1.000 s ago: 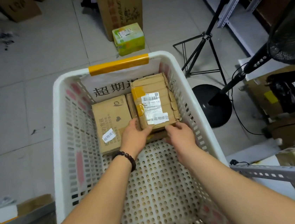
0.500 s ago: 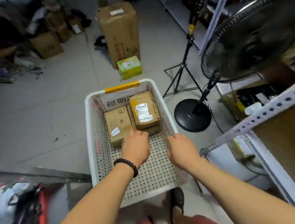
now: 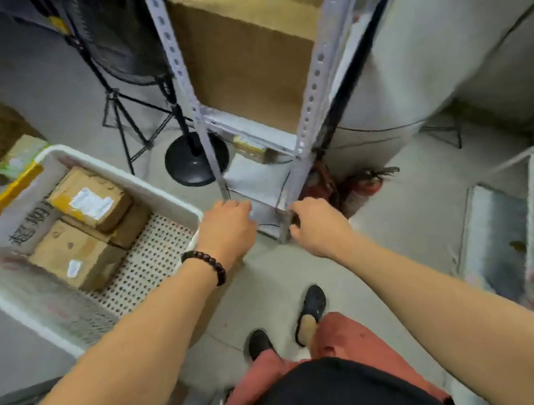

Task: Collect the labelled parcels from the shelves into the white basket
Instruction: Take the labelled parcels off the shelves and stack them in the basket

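Note:
The white basket (image 3: 165, 194) stands on the floor at the left. Inside it lie brown labelled parcels: one with a white label on top (image 3: 90, 197) and one lower down (image 3: 72, 254). My left hand (image 3: 228, 228) hovers just past the basket's right rim, fingers loosely curled, holding nothing. My right hand (image 3: 316, 225) hangs to its right near the foot of a grey metal shelf (image 3: 310, 97), also empty. A small taped parcel (image 3: 249, 147) sits on a low shelf board. A large brown box (image 3: 243, 62) stands on the shelf above it.
A black standing fan (image 3: 195, 158) and a tripod (image 3: 126, 118) stand on the floor between basket and shelf. A green-and-yellow box (image 3: 19, 157) lies behind the basket. Red extinguishers (image 3: 357, 187) lie by the shelf foot. My feet (image 3: 311, 307) are below.
Both hands have left the parcels and come out of the basket. The view has swung right, so the basket now sits at the left and the shelf is ahead.

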